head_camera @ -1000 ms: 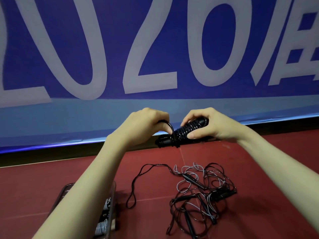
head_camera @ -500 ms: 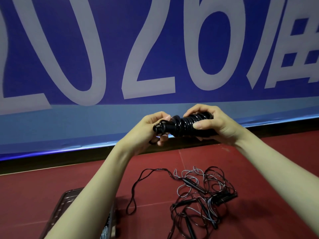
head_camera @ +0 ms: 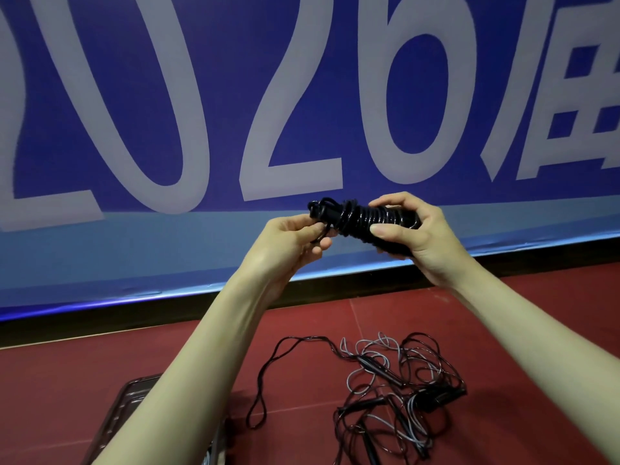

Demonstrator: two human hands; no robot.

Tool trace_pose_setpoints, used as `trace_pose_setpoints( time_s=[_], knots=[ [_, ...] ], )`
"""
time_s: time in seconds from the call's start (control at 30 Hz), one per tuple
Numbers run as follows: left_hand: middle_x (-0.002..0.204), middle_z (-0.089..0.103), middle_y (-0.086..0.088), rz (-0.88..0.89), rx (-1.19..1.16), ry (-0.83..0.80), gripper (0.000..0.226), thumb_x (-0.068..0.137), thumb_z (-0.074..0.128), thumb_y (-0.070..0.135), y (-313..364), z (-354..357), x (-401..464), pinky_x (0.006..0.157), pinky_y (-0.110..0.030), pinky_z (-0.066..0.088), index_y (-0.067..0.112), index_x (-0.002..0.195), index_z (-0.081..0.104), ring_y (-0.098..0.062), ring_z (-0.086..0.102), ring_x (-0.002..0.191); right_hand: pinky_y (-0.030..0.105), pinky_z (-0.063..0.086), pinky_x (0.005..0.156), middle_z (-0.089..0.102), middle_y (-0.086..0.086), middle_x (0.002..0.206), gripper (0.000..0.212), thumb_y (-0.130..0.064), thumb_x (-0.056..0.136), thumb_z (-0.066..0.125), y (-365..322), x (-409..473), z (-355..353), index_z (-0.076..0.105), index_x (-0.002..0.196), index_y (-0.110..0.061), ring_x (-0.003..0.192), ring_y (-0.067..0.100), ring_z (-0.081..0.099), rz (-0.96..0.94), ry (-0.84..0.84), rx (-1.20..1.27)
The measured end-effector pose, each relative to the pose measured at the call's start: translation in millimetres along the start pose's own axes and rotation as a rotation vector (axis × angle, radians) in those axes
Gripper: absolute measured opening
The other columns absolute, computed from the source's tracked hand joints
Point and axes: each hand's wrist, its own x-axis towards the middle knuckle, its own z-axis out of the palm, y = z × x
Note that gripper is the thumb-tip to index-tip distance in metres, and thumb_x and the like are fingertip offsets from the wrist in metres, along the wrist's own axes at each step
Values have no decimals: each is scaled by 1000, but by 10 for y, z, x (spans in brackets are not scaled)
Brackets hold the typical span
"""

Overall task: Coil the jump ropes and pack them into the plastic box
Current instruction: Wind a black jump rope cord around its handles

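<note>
Your right hand [head_camera: 414,234] grips the coiled black jump rope [head_camera: 364,218], held above the floor, long axis left-right; your left hand [head_camera: 292,238] pinches its loose left-end cord.

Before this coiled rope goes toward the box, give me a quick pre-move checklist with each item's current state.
1. Coiled rope gripped firmly by right hand: ok.
2. Loose rope end secured: not ok; left hand pinches it beside the coil.
3. Plastic box within reach at lower left: ok.
4. Room inside the box: cannot tell; the left forearm covers it.
5. Coil free of the tangled ropes on the floor: ok, held well above them.
</note>
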Motion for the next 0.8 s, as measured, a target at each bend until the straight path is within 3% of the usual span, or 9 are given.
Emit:
trace_pose_setpoints(
  time_s=[0.1, 0.17, 0.27, 0.37, 0.5, 0.57, 0.63, 0.7, 0.8],
  knots=[
    [91, 68, -9, -4, -21, 13, 16, 94, 51, -3, 44, -9, 2, 67, -13, 52, -1, 101, 65, -9, 65, 72, 39, 51, 68, 63, -8, 89, 37, -7, 76, 78, 0, -11, -26, 66, 107, -23, 73, 15, 61, -59, 24, -129],
    [84, 60, -9, -2, -89, -1, 12, 94, 53, 2, 77, -20, 1, 77, -17, 54, -4, 96, 63, -17, 64, 82, 27, 53, 80, 59, -8, 100, 46, -9, 76, 80, 15, -23, -34, 64, 115, -27, 83, 6, 59, -105, 28, -237],
    [82, 61, -5, 26, -72, 22, 20, 96, 56, 17, 67, -15, 7, 90, -23, 53, 0, 95, 67, -15, 68, 84, 10, 42, 82, 60, -3, 103, 43, -13, 75, 82, 40, -49, 13, 63, 113, -22, 91, 3, 57, -218, 40, -442],
    [91, 72, -6, 83, 138, 134, 20, 99, 51, 18, -5, -9, 8, 87, -19, 54, 12, 94, 69, -10, 70, 82, 13, 42, 77, 58, 1, 100, 38, -17, 74, 82, 66, -55, 95, 59, 104, -12, 86, 10, 53, -349, 56, -679],
    [81, 72, -4, 215, 524, 291, 22, 100, 50, 18, -55, -6, 3, 80, -24, 55, 20, 85, 66, -11, 69, 75, 46, 49, 69, 49, 2, 100, 41, -24, 77, 77, 76, -87, 206, 45, 101, -11, 79, 28, 55, -354, -1, -934],
    [73, 69, 0, 281, 646, 341, 20, 99, 50, 17, -43, 5, -1, 66, -16, 51, 16, 87, 66, -4, 65, 63, 47, 50, 68, 51, 1, 98, 44, -25, 81, 74, 70, -108, 238, 40, 107, -13, 79, 31, 58, -320, -14, -961],
    [68, 66, 4, 315, 691, 353, 21, 99, 51, 17, -41, 0, -5, 54, -9, 47, 13, 86, 66, 3, 58, 52, 43, 51, 67, 51, -2, 93, 59, -22, 83, 72, 68, -107, 241, 33, 128, -22, 75, 29, 58, -325, -75, -948],
    [67, 65, 5, 325, 706, 341, 21, 99, 51, 18, -53, -5, -10, 53, -9, 45, 14, 85, 66, 5, 57, 50, 39, 51, 68, 50, -4, 90, 85, -19, 83, 70, 48, -89, 219, 18, 147, -44, 73, 23, 55, -329, -136, -938],
    [68, 67, 3, 321, 786, 332, 23, 99, 51, 23, -80, -1, -12, 59, -20, 47, 14, 84, 66, -1, 58, 55, 41, 52, 74, 53, 1, 97, 83, -19, 83, 67, 71, -70, 194, 23, 149, -44, 79, 22, 54, -343, -149, -974]
  ],
)
